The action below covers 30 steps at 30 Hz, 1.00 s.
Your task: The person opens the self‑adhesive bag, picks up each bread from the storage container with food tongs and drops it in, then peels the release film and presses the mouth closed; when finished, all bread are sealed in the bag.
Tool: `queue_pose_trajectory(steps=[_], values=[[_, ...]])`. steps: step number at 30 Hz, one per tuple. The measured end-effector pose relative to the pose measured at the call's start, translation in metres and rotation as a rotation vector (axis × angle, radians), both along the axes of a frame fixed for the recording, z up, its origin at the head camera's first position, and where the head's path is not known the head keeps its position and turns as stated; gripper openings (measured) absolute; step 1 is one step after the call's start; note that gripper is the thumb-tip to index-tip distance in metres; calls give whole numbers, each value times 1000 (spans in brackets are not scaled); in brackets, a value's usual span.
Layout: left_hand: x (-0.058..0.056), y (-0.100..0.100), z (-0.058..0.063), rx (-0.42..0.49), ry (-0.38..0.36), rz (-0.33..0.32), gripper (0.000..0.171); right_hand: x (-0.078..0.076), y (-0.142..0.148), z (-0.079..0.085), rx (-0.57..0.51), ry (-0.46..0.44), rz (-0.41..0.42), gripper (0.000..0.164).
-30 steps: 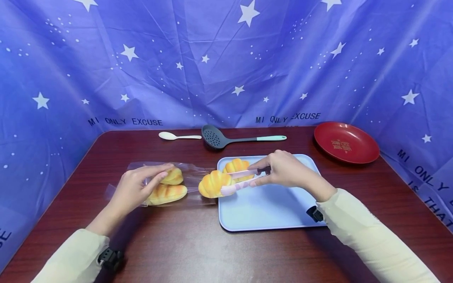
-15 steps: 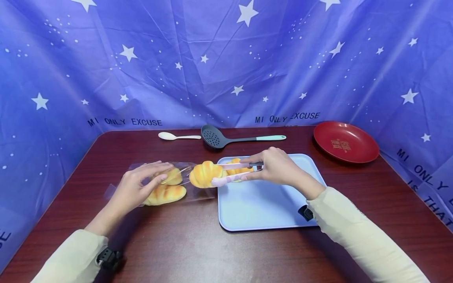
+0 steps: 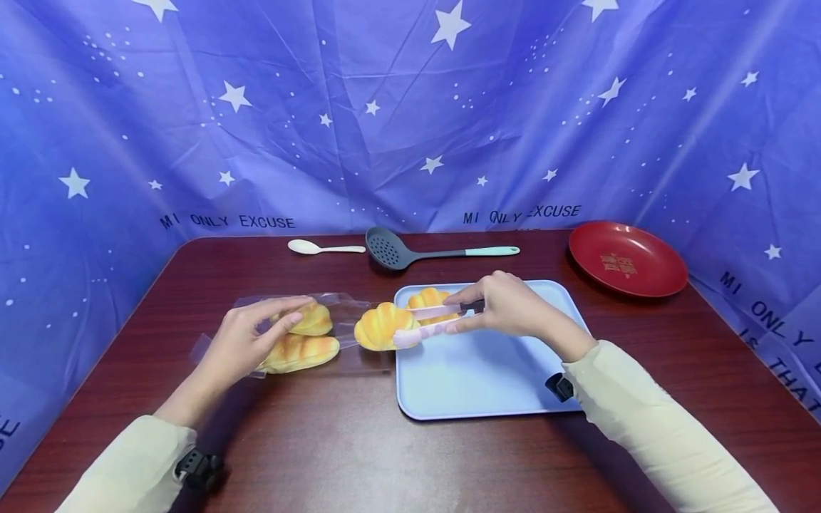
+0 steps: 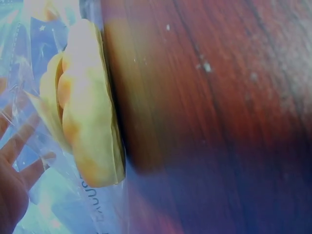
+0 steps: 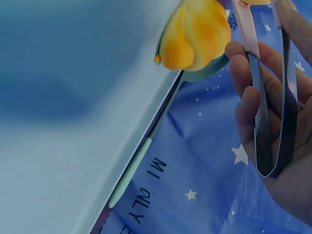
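Note:
My right hand (image 3: 519, 306) grips a pair of tongs (image 3: 426, 330) with pink tips, which hold a croissant-shaped bread roll (image 3: 385, 328) in the air between the clear plastic bag (image 3: 349, 306) and the blue tray (image 3: 487, 392). Fingers and thumb squeeze the metal arms of the tongs (image 5: 286, 107) in the right wrist view. My left hand (image 3: 240, 335) touches the bag, fingers spread against its film in the left wrist view. Within the bag lie a long bread (image 4: 92, 112) and a rounder bread (image 3: 314, 320) behind it.
A second croissant-shaped roll (image 5: 195, 36) lies at the back left of the tray. Along the table's far side are a white spoon (image 3: 308, 247), a grey slotted skimmer (image 3: 388, 249) with a mint handle, and a red plate (image 3: 631, 249). A starry blue curtain (image 3: 398, 142) surrounds the table.
The right hand carried the roll in the tongs left and up towards the bag, then brought it slightly back right and down. The left hand has stayed at the bag.

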<state>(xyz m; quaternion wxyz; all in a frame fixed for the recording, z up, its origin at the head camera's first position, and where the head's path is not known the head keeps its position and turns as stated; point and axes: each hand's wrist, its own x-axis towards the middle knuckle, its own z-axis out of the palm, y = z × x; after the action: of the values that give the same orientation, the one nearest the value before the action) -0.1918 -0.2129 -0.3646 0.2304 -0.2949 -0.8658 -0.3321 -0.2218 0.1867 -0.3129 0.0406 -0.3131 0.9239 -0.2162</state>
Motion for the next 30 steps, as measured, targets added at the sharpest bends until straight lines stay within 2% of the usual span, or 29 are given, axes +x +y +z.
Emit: queue_pose_trajectory(steps=[5,12,18,25,30], values=[[1,2,0,-10,-9,19,30,1,-8,-1,1,6,23,48],[0,2,1,-12,15,1,31,-1,-21,0,-8,90,2,48],[0,2,0,-11,17,28,31,-2,-31,1,-4,78,11,49],[1,2,1,-16,14,52,30,4,-25,6,35,163,22,52],[2,2,2,-16,14,62,30,6,-23,9,76,137,8,51]])
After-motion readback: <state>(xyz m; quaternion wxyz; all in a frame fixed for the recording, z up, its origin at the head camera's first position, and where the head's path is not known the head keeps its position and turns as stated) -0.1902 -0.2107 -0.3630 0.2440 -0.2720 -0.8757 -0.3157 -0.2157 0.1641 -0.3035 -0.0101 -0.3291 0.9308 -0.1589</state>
